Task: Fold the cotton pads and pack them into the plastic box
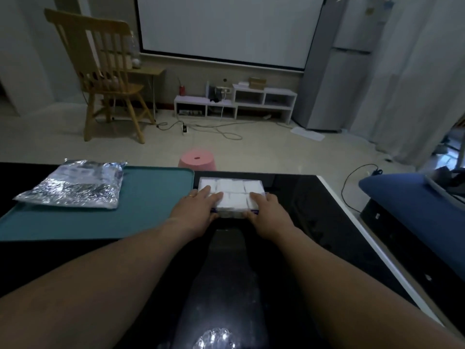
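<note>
- Head view, looking forward and down over a glossy black table.
- Plastic box: lies flat on the table at mid-frame, just right of the teal tray and near the table's far edge. A purple strip runs along its near rim; any print on it is too small to read.
- Cotton pads: white folded squares packed side by side in rows, filling the box to its top.
- Left hand: laid on the near-left part of the box, fingers extended and close together, flat on the pads. The thumb sits at the near edge. A ring shows on one finger.
- Right hand: laid on the near-right corner of the box, fingers stretched forward onto the pads, thumb along the near rim.
- Foil bag: silver and crinkled, lying on the tray's far-left corner and overhanging its edge. It carries dark print, but this is blurred and not legible.
- Pink stool: on the floor just beyond the table.
- Background: wooden chair at left, white projection screen on the wall, low white shelf unit with a red can on top, and cables across the floor. No label there can be read.
</note>
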The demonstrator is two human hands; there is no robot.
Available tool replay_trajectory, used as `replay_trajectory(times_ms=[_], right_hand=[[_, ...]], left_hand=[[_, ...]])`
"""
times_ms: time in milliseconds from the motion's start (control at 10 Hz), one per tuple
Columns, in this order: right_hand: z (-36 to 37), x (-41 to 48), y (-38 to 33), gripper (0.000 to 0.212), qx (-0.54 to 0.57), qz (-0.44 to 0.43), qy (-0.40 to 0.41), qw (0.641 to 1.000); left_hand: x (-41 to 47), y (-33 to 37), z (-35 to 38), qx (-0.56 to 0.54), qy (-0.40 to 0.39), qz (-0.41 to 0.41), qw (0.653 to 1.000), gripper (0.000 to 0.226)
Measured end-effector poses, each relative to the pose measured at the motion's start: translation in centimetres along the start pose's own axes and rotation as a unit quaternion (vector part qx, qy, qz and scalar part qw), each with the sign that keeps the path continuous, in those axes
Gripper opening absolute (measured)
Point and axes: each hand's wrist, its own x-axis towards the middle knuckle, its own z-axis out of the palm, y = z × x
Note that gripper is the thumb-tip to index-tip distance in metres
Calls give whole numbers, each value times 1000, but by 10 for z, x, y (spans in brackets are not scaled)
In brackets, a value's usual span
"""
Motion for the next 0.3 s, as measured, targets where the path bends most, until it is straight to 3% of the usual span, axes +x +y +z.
replay_trajectory(times_ms=[200,300], right_hand=[[1,25,1,77,-10,3,-8,1000],[-8,11,-1,87,8,16,32,999]], left_hand=[[15,-7,2,5,7,-9,1000,71],[3,-8,-5,-14,44,-21,999,85]])
